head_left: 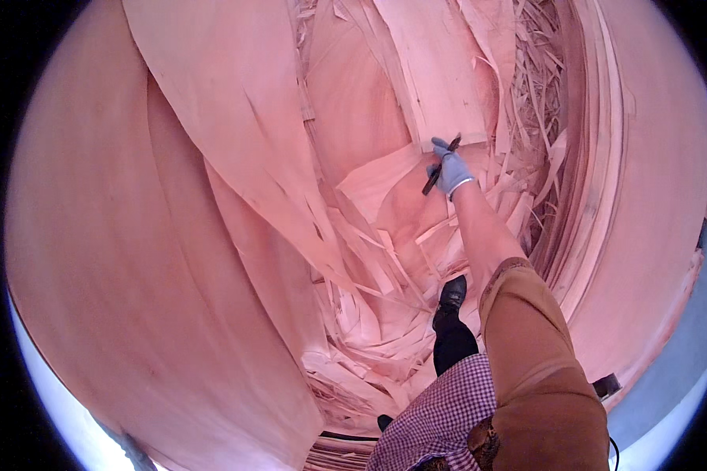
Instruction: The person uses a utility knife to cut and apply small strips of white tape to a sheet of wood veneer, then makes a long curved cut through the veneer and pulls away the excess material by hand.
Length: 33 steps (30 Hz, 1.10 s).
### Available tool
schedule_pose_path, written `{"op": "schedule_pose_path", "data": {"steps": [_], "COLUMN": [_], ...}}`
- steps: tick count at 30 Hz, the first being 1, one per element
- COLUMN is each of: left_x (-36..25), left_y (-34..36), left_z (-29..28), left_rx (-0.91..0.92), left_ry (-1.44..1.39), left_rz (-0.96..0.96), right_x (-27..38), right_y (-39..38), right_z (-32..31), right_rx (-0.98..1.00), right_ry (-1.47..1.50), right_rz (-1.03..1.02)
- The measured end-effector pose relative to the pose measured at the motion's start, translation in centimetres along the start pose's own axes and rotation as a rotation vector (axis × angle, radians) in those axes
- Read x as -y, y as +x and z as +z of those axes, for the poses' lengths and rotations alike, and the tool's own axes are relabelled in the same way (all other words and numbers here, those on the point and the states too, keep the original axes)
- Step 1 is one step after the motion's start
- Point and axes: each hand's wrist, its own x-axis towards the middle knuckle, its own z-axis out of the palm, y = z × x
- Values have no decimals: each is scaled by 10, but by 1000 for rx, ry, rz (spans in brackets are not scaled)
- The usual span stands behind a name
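Nearest, at the lower edge, a checked cloth (448, 400) is seen over the person's body, with a brown sleeve (534, 345) stretched beside it. By the sleeve's patterned cuff the bare forearm (485, 228) is left uncovered, and it is held out long and nearly straight, slanted up and slightly leftward from the lower right. Left of the arm, a dark shoe (452, 292) is planted among torn, pale scraps (361, 377).

At the arm's far end, the right hand (452, 171) is covered by a pale blue glove (a white edge is shown at the wrist). Its fingers are closed around a dark, slim tool (430, 184), which is held aslant, its lower end pointed toward the lower left and its upper end toward the upper right. The hand is placed at the near end of a pale, thin sheet (448, 78); whether the sheet is touched cannot be told.

On the left, much of the view is filled by a broad, overlapping sheet (110, 235); on the right, a layered stack (593, 157) is curved by the lens. Farther up, narrow curled strips (538, 94) are heaped between the pale sheet and the stack.
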Motion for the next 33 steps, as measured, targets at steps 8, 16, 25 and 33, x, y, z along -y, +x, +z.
{"op": "schedule_pose_path", "data": {"steps": [8, 16, 25, 33], "left_x": [15, 38, 0, -17], "left_y": [-2, -17, -24, -14], "left_z": [-5, -1, -11, -23], "left_rx": [-12, -50, 2, 32], "left_ry": [13, 106, 368, 332], "left_rz": [22, 53, -44, -96], "right_x": [55, 40, 66, 212], "right_y": [-20, -188, -319, -400], "right_z": [64, 144, -2, -43], "right_rx": [51, 253, 44, -16], "right_ry": [150, -15, -142, -232], "right_rz": [-274, -203, -219, -512]}}
